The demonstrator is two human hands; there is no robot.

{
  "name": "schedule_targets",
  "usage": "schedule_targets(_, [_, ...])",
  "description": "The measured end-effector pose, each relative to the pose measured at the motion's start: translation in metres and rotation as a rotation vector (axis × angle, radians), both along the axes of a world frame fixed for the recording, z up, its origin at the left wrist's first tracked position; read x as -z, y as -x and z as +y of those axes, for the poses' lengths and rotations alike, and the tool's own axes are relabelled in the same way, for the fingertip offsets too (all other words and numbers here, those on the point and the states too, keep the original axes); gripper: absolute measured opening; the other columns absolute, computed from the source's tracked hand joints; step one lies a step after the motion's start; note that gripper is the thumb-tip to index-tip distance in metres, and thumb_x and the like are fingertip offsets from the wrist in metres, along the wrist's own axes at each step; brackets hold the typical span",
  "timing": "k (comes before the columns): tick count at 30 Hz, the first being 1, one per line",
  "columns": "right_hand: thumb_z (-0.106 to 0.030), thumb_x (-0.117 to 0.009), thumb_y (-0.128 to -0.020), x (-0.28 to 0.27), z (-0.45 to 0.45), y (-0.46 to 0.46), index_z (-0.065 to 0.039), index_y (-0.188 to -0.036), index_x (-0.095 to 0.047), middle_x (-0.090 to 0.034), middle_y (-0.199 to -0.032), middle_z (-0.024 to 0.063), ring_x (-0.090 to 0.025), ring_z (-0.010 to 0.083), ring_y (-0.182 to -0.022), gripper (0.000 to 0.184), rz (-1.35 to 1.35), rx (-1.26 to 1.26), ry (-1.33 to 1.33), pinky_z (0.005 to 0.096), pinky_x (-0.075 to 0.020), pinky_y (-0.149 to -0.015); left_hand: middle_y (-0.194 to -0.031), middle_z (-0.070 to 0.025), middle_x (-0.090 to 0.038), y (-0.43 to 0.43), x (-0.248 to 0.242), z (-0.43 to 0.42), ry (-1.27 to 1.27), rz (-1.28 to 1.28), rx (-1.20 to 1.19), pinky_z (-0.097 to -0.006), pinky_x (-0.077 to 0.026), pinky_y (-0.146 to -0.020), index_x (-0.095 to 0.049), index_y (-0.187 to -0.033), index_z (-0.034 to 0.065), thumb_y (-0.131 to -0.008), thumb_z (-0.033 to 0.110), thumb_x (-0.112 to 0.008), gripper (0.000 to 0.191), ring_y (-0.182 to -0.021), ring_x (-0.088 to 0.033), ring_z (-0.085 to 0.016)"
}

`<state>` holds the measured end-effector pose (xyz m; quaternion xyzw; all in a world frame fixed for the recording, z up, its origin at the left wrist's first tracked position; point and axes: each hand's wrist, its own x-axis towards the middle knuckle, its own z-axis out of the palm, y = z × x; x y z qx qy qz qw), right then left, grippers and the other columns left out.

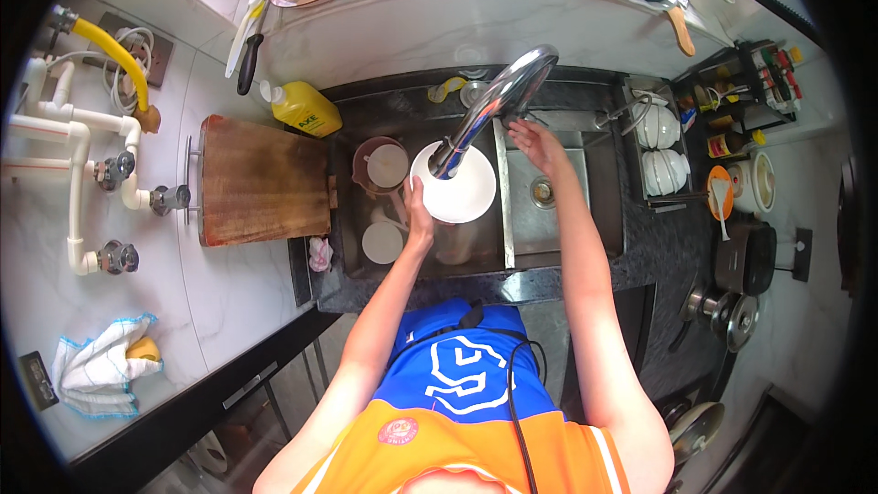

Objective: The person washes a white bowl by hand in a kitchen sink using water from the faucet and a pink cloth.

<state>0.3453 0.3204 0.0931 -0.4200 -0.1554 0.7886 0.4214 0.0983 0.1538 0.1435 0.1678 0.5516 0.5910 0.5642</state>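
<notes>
My left hand grips the left rim of a white bowl above the left basin of the sink. The spout of a chrome faucet comes down over the bowl's opening. My right hand reaches up to the faucet's base, fingers extended near its dark lever; whether they touch it is unclear. Below the bowl, the left basin holds a brownish pot with a pale round dish in it. Nearer me lies another pale round piece, with a white handle-like shape beside it.
The right basin has a drain strainer. A yellow AXE detergent bottle and a wooden cutting board stand left. A rack with white bowls sits right. Knives hang off the upper ledge; a wooden handle juts out there.
</notes>
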Motion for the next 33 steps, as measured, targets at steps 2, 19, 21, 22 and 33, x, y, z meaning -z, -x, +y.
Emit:
schedule_targets(2, [-0.015, -0.048, -0.094, -0.002, -0.003, -0.003, 0.004, -0.118, -0.048, -0.058, -0.12, 0.021, -0.06, 0.0297, -0.105, 0.031, -0.033, 0.002, -0.01, 0.0353, -0.0504, -0.089, -0.137, -0.019, -0.039, 0.003, 0.01, 0.001, -0.036, 0.057, -0.016, -0.0347, -0.025, -0.106, -0.031, -0.138, -0.0031, -0.097, 0.046, -0.039, 0.064, -0.128, -0.036, -0.027])
schedule_targets(19, [-0.016, -0.049, -0.094, 0.004, -0.007, -0.014, 0.004, -0.122, -0.047, -0.059, -0.119, 0.0181, -0.062, 0.0244, -0.101, 0.035, -0.121, -0.024, -0.06, 0.0321, -0.0512, -0.087, -0.126, -0.0134, -0.05, 0.009, 0.012, -0.003, -0.059, 0.095, -0.055, -0.0329, -0.039, -0.096, -0.038, -0.133, 0.0018, -0.098, 0.043, -0.036, 0.054, -0.114, -0.051, -0.022])
schedule_targets(21, [-0.016, -0.049, -0.094, 0.005, -0.007, -0.012, 0.004, -0.122, -0.047, -0.059, -0.119, 0.0182, -0.062, 0.0245, -0.101, 0.035, -0.119, -0.028, -0.058, 0.0321, -0.0513, -0.087, -0.125, -0.0135, -0.051, 0.01, 0.011, -0.004, -0.056, 0.089, -0.058, -0.0329, -0.04, -0.096, -0.038, -0.133, 0.0018, -0.098, 0.043, -0.036, 0.054, -0.113, -0.051, -0.022])
schedule_targets(22, [-0.016, -0.05, -0.094, 0.003, -0.008, -0.009, 0.004, -0.122, -0.048, -0.059, -0.119, 0.0185, -0.062, 0.0246, -0.101, 0.035, -0.127, -0.028, -0.053, 0.0322, -0.0514, -0.087, -0.125, -0.0135, -0.051, 0.011, 0.009, -0.005, -0.052, 0.084, -0.061, -0.0328, -0.04, -0.095, -0.038, -0.133, 0.0019, -0.098, 0.043, -0.037, 0.054, -0.112, -0.052, -0.022])
schedule_targets(33, [-0.013, -0.053, -0.09, -0.019, -0.025, 0.01, 0.005, -0.12, -0.052, -0.064, -0.109, 0.0158, -0.064, 0.0216, -0.094, 0.034, -0.22, 0.024, -0.077, 0.0294, -0.0518, -0.084, -0.126, -0.0152, -0.048, -0.006, -0.002, 0.007, -0.063, 0.151, -0.043, -0.0342, -0.037, -0.099, -0.041, -0.131, 0.0009, -0.096, 0.045, -0.041, 0.056, -0.119, -0.046, -0.024])
